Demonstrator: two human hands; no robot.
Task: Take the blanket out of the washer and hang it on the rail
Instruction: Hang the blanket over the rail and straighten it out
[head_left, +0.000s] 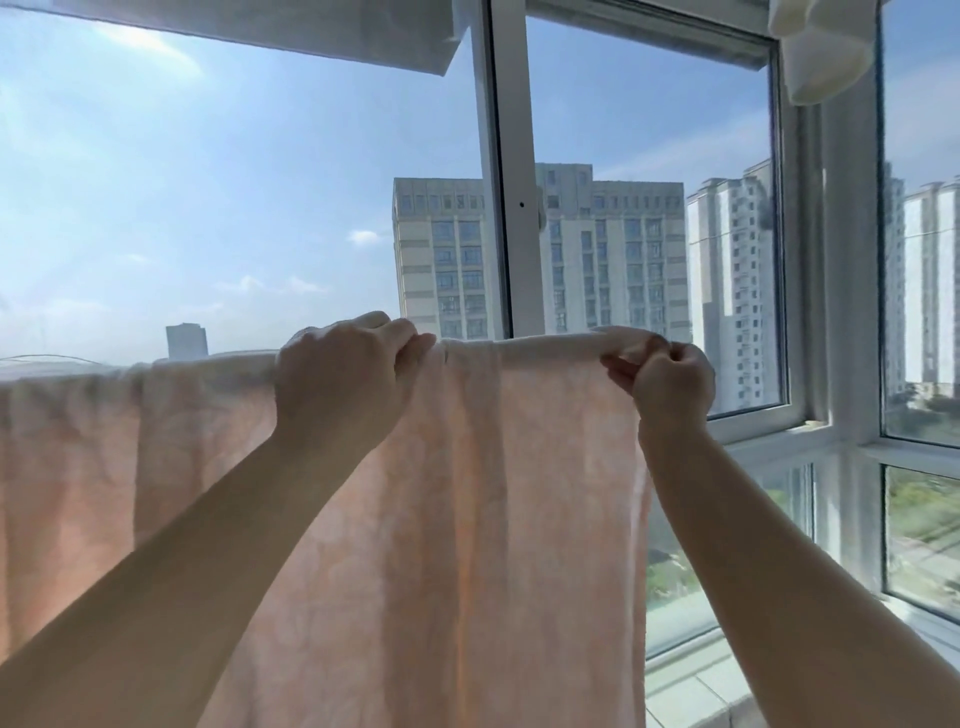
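Head view gave me both arms raised toward twelve o'clock, with the blanket (467, 519) filling the lower half of the picture. It was a pale peach cloth, draped over a high horizontal line and hanging down in long folds from the nine o'clock edge across to about the middle right. I could not make out the rail itself under the fold; the cloth covered it, so I only assumed it ran along that top edge.

My left hand (343, 374) sat at the top fold near centre, fingers curled over the edge and gripping the cloth, knuckles toward me. My right hand (670, 384) was at about two o'clock from it, at the blanket's right end, pinching the rolled top edge between thumb and bent fingers. Between the two hands the top edge ran taut and nearly level.

Behind the cloth stood a white window frame (498, 171), its upright post rising at twelve o'clock. Through the glass I saw blue sky and tall apartment blocks (613, 249). Something white and padded (815, 52) hung at one o'clock, in the top corner.
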